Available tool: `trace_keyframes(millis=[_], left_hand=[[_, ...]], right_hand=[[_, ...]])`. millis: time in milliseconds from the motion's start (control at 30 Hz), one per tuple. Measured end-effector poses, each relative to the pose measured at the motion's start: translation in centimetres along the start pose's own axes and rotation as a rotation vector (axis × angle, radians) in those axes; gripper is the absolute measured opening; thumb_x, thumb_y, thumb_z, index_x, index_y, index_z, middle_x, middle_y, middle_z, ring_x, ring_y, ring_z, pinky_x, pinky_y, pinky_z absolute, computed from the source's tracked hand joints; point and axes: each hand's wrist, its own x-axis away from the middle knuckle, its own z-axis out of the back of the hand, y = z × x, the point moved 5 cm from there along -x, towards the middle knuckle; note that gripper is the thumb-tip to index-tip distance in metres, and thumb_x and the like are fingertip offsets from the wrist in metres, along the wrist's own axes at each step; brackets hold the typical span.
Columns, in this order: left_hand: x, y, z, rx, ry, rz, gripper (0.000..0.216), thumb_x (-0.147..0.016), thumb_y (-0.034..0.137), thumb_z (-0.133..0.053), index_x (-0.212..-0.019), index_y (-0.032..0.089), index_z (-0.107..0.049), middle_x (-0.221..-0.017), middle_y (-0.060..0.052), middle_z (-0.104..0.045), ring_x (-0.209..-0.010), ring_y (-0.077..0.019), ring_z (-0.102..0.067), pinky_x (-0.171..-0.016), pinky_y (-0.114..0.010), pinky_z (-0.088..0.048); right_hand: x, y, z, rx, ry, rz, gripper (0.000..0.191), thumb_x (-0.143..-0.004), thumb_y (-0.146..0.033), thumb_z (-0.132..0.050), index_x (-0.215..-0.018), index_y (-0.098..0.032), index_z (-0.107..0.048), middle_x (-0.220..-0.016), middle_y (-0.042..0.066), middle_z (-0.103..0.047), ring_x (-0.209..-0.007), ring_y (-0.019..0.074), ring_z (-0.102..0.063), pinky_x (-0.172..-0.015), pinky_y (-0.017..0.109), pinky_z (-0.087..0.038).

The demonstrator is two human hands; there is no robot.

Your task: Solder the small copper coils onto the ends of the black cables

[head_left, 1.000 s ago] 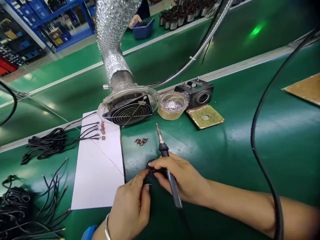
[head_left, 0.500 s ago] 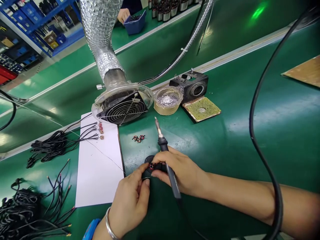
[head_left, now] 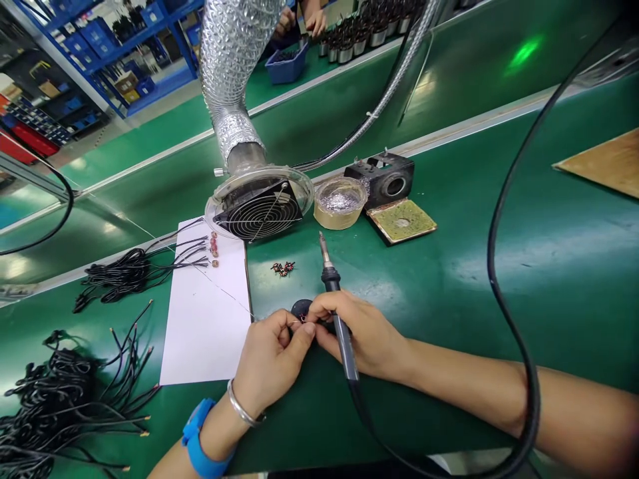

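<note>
My right hand (head_left: 362, 336) is closed around a soldering iron (head_left: 335, 303) whose tip points up and away, and its fingertips also touch a small coil part on a black round piece (head_left: 299, 309). My left hand (head_left: 272, 356) pinches that same small part from the left, fingers pressed together. Both hands meet over the green bench just right of a white paper sheet (head_left: 207, 319).
A fume extractor fan (head_left: 259, 213) on a foil duct stands behind, with a tin of solder dross (head_left: 339, 203), an iron stand (head_left: 384, 179) and a sponge (head_left: 402, 221). Small coils (head_left: 282, 267) lie nearby. Black wire bundles (head_left: 64, 399) lie left. Another person's hands (head_left: 299, 23) are far back.
My left hand has moved up and closed tighter on the small part. The view has shifted slightly; the iron stays in my right hand.
</note>
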Motion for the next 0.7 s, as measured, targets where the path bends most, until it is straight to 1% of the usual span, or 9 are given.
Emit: trace_keyframes(millis=[200,300,400,500,567,633,700], left_hand=[[0.1,-0.1,0.0,0.028,-0.032,-0.03,0.025,-0.092,0.037,-0.048,-0.079,0.018,-0.057,-0.057,0.007,-0.036,-0.051,-0.0094,-0.029,-0.049,-0.022,-0.023],[0.1,-0.2,0.2,0.017,-0.044,-0.034,0.025,-0.092,0.037,-0.048,-0.078,0.018,-0.057,-0.056,0.007,-0.034,-0.051,-0.0094,-0.028,-0.049,-0.023,-0.022],[0.0,-0.3,0.5,-0.007,-0.029,-0.02,0.027,-0.091,0.04,-0.05,-0.077,0.018,-0.057,-0.054,0.008,-0.031,-0.05,-0.0095,-0.026,-0.049,-0.023,-0.021],[-0.3,-0.2,1.1,0.005,0.002,0.012,0.033,-0.09,0.047,-0.051,-0.073,0.018,-0.053,-0.054,0.008,-0.029,-0.051,-0.0098,-0.026,-0.049,-0.023,-0.021],[-0.6,0.0,1.3,0.005,0.001,0.019,0.036,-0.09,0.049,-0.05,-0.071,0.019,-0.051,-0.055,0.008,-0.031,-0.052,-0.01,-0.027,-0.049,-0.023,-0.023],[-0.9,0.3,1.4,-0.026,-0.009,0.0,0.037,-0.091,0.049,-0.047,-0.069,0.019,-0.05,-0.056,0.007,-0.034,-0.054,-0.0102,-0.03,-0.051,-0.023,-0.025],[-1.3,0.6,1.4,-0.068,-0.01,-0.028,0.037,-0.092,0.045,-0.046,-0.067,0.018,-0.049,-0.058,0.006,-0.037,-0.055,-0.0103,-0.031,-0.052,-0.023,-0.027]], right_hand=[[-0.3,0.0,0.4,0.007,0.024,0.009,0.024,-0.083,-0.008,-0.054,-0.101,-0.022,-0.049,-0.083,0.0,-0.063,-0.074,0.0147,-0.06,-0.067,0.027,-0.053],[-0.7,0.3,0.7,0.017,0.073,-0.016,0.023,-0.084,-0.011,-0.057,-0.102,-0.022,-0.05,-0.085,0.001,-0.064,-0.075,0.0154,-0.061,-0.067,0.027,-0.052],[-1.1,0.5,0.6,0.02,0.066,-0.011,0.021,-0.085,-0.012,-0.057,-0.102,-0.022,-0.05,-0.085,0.001,-0.064,-0.076,0.0156,-0.06,-0.066,0.026,-0.051],[-1.4,0.2,0.6,0.027,0.057,0.061,0.019,-0.087,-0.008,-0.052,-0.1,-0.022,-0.049,-0.079,-0.001,-0.063,-0.07,0.0149,-0.056,-0.068,0.028,-0.049],[-1.5,-0.3,0.7,0.08,0.047,0.125,0.02,-0.087,-0.008,-0.048,-0.101,-0.022,-0.05,-0.074,-0.001,-0.061,-0.065,0.0152,-0.051,-0.066,0.028,-0.046],[-1.7,-0.9,0.6,0.202,-0.01,0.19,0.02,-0.087,-0.01,-0.045,-0.102,-0.022,-0.053,-0.068,-0.001,-0.057,-0.063,0.0172,-0.047,-0.061,0.029,-0.041],[-1.8,-1.5,0.4,0.353,-0.1,0.243,0.023,-0.086,-0.012,-0.043,-0.104,-0.021,-0.056,-0.064,0.0,-0.053,-0.064,0.0199,-0.044,-0.059,0.031,-0.037]])
